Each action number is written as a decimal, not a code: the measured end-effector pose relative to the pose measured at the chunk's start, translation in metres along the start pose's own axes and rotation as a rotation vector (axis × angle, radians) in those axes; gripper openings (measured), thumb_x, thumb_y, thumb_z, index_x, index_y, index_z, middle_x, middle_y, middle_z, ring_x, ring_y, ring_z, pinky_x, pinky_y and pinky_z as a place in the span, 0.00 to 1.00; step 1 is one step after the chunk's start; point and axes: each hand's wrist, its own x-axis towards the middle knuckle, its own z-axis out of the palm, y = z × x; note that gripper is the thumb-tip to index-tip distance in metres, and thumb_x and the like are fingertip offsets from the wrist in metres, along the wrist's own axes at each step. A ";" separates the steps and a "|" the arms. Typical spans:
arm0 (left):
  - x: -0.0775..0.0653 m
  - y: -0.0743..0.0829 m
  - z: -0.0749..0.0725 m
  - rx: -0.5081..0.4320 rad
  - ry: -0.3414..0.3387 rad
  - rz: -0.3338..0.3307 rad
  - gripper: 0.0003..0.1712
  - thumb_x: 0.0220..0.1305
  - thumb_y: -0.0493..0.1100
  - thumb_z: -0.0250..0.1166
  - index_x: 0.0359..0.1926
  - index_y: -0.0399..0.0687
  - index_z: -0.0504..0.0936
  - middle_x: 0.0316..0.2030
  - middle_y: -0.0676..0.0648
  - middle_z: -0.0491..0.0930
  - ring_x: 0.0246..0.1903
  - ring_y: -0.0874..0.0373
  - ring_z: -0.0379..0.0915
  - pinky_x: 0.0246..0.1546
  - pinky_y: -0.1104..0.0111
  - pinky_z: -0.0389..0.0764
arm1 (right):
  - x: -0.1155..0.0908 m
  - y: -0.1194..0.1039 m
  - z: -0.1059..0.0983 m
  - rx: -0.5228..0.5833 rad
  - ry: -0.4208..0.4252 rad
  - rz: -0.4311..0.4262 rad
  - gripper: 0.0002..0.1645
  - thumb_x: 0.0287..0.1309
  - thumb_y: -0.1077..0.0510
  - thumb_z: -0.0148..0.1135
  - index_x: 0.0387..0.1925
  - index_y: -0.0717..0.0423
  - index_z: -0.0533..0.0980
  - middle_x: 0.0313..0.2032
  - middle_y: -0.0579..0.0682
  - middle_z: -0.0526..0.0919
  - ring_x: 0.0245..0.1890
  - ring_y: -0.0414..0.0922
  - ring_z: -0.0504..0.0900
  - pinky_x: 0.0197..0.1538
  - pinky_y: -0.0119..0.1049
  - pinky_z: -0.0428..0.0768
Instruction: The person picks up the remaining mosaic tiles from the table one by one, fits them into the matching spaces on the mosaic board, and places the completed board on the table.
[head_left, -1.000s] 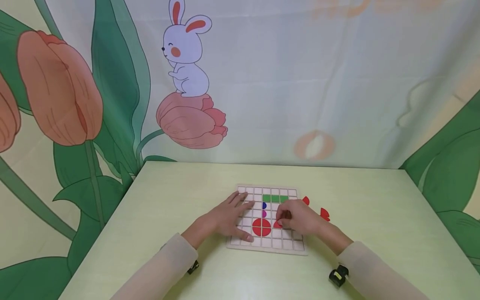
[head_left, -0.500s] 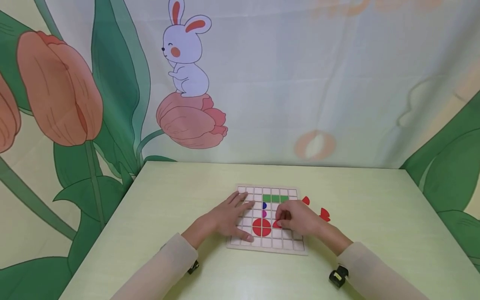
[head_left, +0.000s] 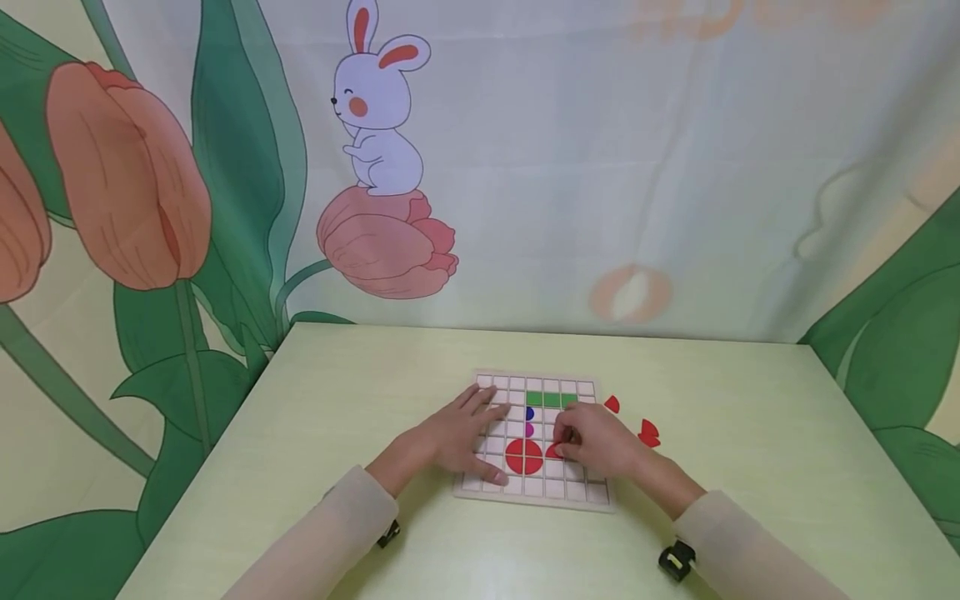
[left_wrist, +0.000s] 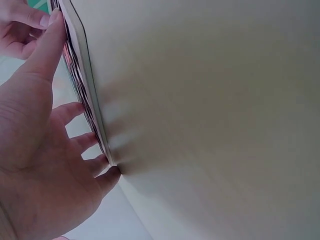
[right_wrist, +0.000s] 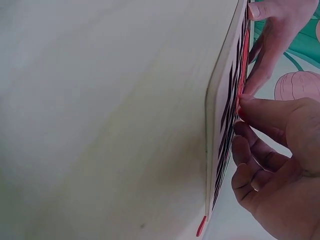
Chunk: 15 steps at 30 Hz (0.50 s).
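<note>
A square white grid board (head_left: 532,503) lies on the table. My left hand (head_left: 459,437) rests on its left side with the fingers spread. The right hand (head_left: 600,440) pinches a small red piece (head_left: 553,451) between thumb and fingertips, low over the grid; the fingers hide most of it. Left of that piece, red quarter pieces (head_left: 515,449) form a full circle. Above the circle sit a magenta half-round piece (head_left: 529,430) and a blue half-round piece (head_left: 529,413). A green strip (head_left: 551,399) spans several cells near the board's far side.
Loose red wedge-shaped pieces lie right of the board: one wedge (head_left: 612,404) by its edge, and overlapping wedges (head_left: 649,431) farther out. The pale table (head_left: 360,367) ends at a printed curtain (head_left: 525,208) with a rabbit and tulips.
The head view has shifted slightly. Both hands hold nearly the same places on the board, the right one still pinching the red piece.
</note>
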 end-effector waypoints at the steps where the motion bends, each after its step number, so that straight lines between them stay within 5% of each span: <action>1: 0.000 0.000 0.000 -0.002 0.000 -0.003 0.69 0.52 0.82 0.69 0.86 0.61 0.51 0.86 0.45 0.39 0.84 0.42 0.31 0.81 0.49 0.50 | 0.000 0.000 0.001 -0.009 0.002 -0.002 0.09 0.61 0.59 0.79 0.33 0.45 0.83 0.33 0.39 0.78 0.34 0.40 0.77 0.38 0.31 0.82; 8: 0.002 -0.001 0.003 -0.018 0.014 -0.011 0.69 0.52 0.82 0.70 0.86 0.62 0.52 0.86 0.46 0.39 0.84 0.43 0.30 0.81 0.47 0.52 | -0.004 0.001 -0.008 0.018 0.022 -0.005 0.06 0.63 0.60 0.76 0.37 0.48 0.84 0.33 0.40 0.79 0.35 0.42 0.77 0.37 0.32 0.80; 15: 0.002 -0.002 0.003 0.002 0.012 -0.008 0.69 0.52 0.82 0.70 0.86 0.61 0.52 0.86 0.45 0.39 0.84 0.42 0.31 0.81 0.49 0.51 | -0.016 0.014 -0.043 0.071 0.111 0.013 0.05 0.68 0.62 0.72 0.44 0.53 0.86 0.36 0.42 0.81 0.38 0.45 0.77 0.36 0.33 0.79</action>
